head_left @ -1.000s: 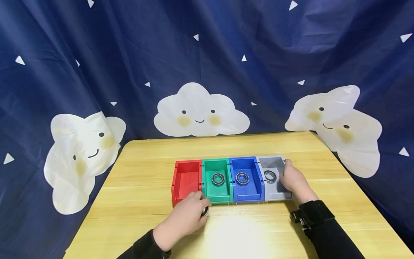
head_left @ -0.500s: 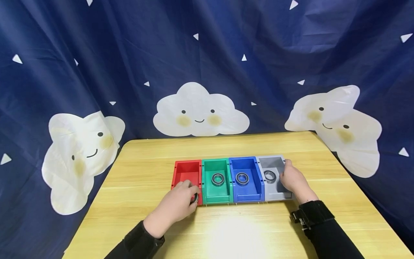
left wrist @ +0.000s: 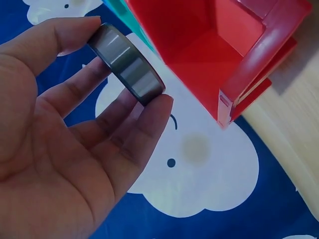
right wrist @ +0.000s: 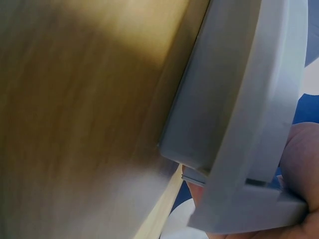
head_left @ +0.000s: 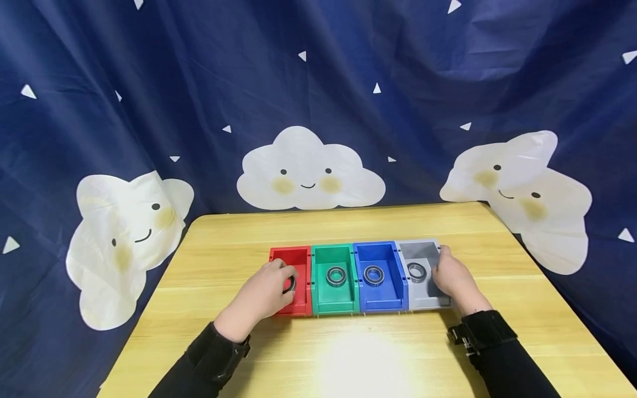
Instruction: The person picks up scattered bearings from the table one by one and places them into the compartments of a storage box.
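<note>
Between thumb and fingertips my left hand [head_left: 261, 293] pinches a ball bearing [left wrist: 130, 63], over the red bin [head_left: 303, 296]. In the left wrist view the bearing's shiny outer ring faces the camera, apart from the red bin. At the other end of the row, my right hand [head_left: 457, 279] grips the right side wall of the grey bin [head_left: 429, 303]. One bearing lies flat in each of the green bin [head_left: 333, 306], the blue bin [head_left: 382, 303] and the grey bin. The right wrist view shows the grey wall [right wrist: 214, 89] close up, with some fingers hidden behind it.
The bins stand side by side in one row on a wooden table [head_left: 239, 232]. Light glares on the tabletop in front of them. A dark blue curtain [head_left: 199, 83] with white cloud shapes hangs behind the table.
My left hand has carried the bearing left and away from me, from the front of the red and green bins to over the red bin. The right hand stays on the grey bin.
</note>
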The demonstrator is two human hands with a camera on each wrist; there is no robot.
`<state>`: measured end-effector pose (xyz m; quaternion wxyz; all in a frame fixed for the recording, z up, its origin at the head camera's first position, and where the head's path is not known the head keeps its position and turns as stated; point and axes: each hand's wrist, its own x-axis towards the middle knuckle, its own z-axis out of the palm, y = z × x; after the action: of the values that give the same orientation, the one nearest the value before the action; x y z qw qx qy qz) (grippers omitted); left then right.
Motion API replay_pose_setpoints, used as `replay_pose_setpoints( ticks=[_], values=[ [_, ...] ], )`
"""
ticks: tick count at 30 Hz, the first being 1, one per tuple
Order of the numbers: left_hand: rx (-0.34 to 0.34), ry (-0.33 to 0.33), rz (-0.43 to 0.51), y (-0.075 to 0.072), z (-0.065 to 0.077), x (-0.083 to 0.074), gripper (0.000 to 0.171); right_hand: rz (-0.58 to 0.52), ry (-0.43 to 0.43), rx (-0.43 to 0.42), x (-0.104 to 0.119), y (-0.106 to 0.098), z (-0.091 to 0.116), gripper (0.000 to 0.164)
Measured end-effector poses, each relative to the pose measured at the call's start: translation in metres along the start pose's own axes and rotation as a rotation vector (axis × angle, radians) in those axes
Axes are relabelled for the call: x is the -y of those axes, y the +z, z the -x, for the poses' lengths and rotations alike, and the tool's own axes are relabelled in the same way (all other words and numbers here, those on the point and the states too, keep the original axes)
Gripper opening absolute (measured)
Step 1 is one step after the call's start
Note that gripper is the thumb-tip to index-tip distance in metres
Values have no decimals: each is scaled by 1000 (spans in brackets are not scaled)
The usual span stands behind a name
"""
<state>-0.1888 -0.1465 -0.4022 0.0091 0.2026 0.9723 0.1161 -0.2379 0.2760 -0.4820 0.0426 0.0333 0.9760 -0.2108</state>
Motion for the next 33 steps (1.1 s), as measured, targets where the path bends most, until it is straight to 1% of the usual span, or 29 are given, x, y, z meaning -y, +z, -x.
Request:
replay_pose_setpoints(
  ticks=[5, 10, 15, 20, 25, 28, 33],
  values=[
    [5, -16, -3, 3, -10, 3, 35, 6, -1, -6, 0, -3, 2, 65],
    [22, -41, -9, 10, -19, 8, 39, 0, -3, -6, 2, -4, 2, 65],
    [30, -52, 9, 16, -26, 12, 40, -3, -5, -1, 2, -4, 3, 64],
    [34, -50, 20, 20, -32, 15, 37, 0, -12, -5, -1, -3, 2, 65],
    [42, -36, 16, 26, -37, 18, 39, -5, -4, -12, -1, 0, 1, 65],
    [46, -40, 22, 29, -39, 19, 40, -7, -2, -14, -1, 1, 1, 64],
    [49, -54, 40, 30, -41, 21, 38, -6, -6, -17, -1, 1, 2, 64]
  ],
)
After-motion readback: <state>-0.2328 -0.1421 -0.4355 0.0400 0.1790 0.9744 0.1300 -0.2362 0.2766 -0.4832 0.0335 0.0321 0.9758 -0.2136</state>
